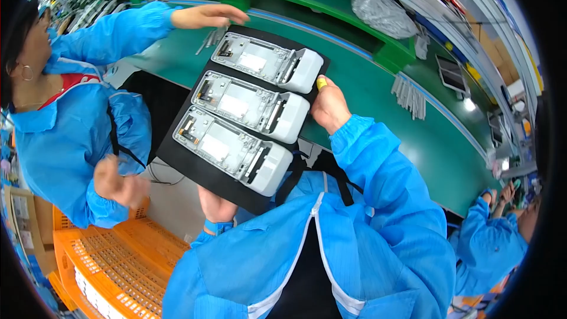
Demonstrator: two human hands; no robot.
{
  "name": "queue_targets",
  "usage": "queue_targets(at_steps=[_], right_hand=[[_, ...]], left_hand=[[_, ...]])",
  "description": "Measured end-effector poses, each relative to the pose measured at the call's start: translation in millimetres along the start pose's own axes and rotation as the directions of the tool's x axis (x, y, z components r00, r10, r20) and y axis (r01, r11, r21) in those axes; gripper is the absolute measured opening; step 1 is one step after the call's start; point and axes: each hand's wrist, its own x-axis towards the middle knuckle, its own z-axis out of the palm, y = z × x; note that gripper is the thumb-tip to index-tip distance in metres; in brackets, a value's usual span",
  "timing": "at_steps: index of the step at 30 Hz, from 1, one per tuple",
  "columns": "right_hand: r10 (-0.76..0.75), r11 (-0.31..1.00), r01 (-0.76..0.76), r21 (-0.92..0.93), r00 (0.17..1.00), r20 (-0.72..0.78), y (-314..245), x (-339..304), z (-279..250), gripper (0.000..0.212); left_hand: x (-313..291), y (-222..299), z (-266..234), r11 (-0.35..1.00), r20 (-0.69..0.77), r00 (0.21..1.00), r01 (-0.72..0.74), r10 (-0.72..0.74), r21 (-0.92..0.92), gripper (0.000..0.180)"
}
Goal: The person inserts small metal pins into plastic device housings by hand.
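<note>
The right hand [329, 106] is pinching and the left hand [217, 204], fingers too hidden to tell, is supporting the black board [184, 158] with three housings [251, 106], so moving is probably requiring levelness.

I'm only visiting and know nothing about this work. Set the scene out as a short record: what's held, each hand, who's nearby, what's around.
Held: black board
On it: three pale grey device housings, side by side
Left hand: at the board's near edge, fingers hidden beneath
Right hand: holding the board's right edge; yellow band on one digit
Nearby: co-worker in blue at left, one hand beyond the board
Around: green workbench, grey strips, orange crate
</note>
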Motion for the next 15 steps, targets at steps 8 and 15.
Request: queue_targets(at_steps=[8, 15], right_hand=[[-0.022, 0.997, 0.029, 0.076, 0.996, -0.085, -12, -42, -4, 0.037], [-0.276, 0.948, 0.228, -0.224, 0.937, -0.214, -15, -24, -10, 0.03]], left_hand=[[-21, 51, 60, 0.93, -0.151, 0.919, 0.351, -0.364, -0.105, 0.056], [4, 85, 61, 0.796, -0.214, 0.792, 0.598, -0.571, 0.091, 0.051]])
